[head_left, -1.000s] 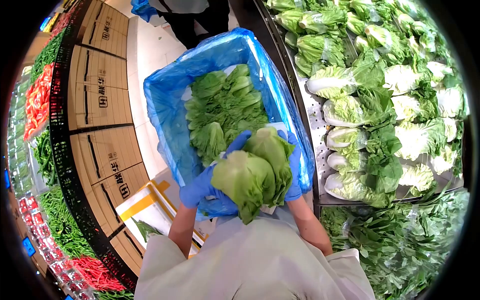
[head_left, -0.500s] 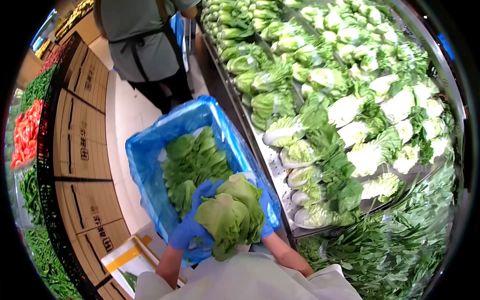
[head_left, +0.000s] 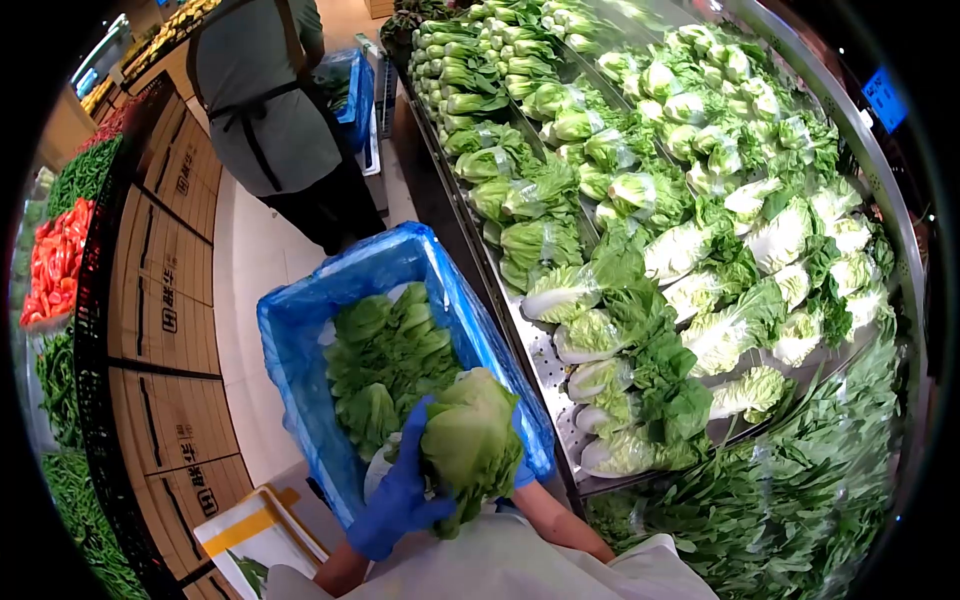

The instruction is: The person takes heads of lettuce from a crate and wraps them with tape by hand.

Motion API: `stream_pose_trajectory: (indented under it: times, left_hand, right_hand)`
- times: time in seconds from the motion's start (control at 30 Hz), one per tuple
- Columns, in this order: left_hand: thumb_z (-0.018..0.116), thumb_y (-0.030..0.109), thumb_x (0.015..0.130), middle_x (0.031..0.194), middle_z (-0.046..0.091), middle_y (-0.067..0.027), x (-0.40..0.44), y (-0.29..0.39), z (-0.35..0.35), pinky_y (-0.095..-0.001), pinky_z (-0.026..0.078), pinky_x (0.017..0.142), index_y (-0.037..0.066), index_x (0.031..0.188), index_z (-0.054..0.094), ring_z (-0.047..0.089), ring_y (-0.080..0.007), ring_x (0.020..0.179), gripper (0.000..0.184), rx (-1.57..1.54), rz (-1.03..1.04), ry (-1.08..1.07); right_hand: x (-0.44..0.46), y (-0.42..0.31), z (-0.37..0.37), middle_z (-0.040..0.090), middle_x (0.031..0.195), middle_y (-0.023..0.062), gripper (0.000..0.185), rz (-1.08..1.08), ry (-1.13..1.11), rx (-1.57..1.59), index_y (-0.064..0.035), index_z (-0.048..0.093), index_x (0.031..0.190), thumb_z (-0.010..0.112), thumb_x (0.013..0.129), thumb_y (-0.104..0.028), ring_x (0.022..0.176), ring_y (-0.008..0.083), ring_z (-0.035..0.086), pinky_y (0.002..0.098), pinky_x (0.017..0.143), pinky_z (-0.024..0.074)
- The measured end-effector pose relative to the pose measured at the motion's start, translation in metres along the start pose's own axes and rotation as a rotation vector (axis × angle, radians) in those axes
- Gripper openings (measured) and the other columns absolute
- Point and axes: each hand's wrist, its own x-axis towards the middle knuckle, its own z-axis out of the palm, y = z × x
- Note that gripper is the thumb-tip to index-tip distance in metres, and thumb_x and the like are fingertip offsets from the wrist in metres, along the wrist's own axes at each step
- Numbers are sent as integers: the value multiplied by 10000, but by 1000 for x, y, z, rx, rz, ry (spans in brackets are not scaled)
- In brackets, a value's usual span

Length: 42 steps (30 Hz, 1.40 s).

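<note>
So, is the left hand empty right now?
No, the gloved left hand holds a leafy green lettuce.

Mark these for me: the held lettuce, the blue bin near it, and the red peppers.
Held lettuce (head_left: 472, 428), head view: middle of its outer leaves.
Blue bin (head_left: 297, 355), head view: inner wall, picture-left side.
Red peppers (head_left: 58, 262), head view: middle of the pile.

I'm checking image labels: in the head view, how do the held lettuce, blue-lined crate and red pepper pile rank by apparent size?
1. Blue-lined crate
2. Held lettuce, probably nearest the camera
3. Red pepper pile
</note>
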Motion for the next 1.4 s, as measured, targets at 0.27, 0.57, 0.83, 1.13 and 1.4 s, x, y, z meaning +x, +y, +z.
stream_pose_trajectory:
  times: [0.27,0.57,0.83,1.13,1.4]
  left_hand:
    - [865,195,495,1337,301,-134,12,0,1,-343,319,998,37,1386,66,355,-240,1208,1207,-143,-49,-62]
    - [805,208,596,1296,352,-171,11,-38,8,-336,362,961,-15,1338,129,404,-236,1155,1027,-57,-29,-10]
    - [821,269,540,1253,366,-200,-23,-118,-27,-333,378,912,-43,1313,50,415,-243,1108,1136,223,-405,71]
    - [679,175,705,994,539,-30,-20,-129,-31,-256,389,763,16,1096,503,479,-135,876,457,-371,-433,96]
    - [653,174,733,989,555,-27,-26,-101,-53,-263,394,768,20,1092,540,492,-139,874,407,-433,-421,256]
  right_hand:
    - [-4,-3,3,547,1058,85,297,-231,87,-318,-30,478,1143,508,874,-152,890,171,558,315,806,479]
    - [5,-6,10,542,1062,82,312,-460,186,-579,-32,475,1144,514,870,-175,900,160,543,308,818,465]
    - [-9,-1,18,538,1065,78,325,-593,277,-785,-33,472,1145,520,867,-195,909,151,530,302,829,452]
    - [18,0,-25,544,1021,68,350,-779,337,-1031,-22,443,1158,559,840,-113,869,113,517,268,794,456]
    - [-22,-19,45,565,814,-25,247,-593,254,-904,-25,585,977,573,863,-244,741,29,485,197,606,402]
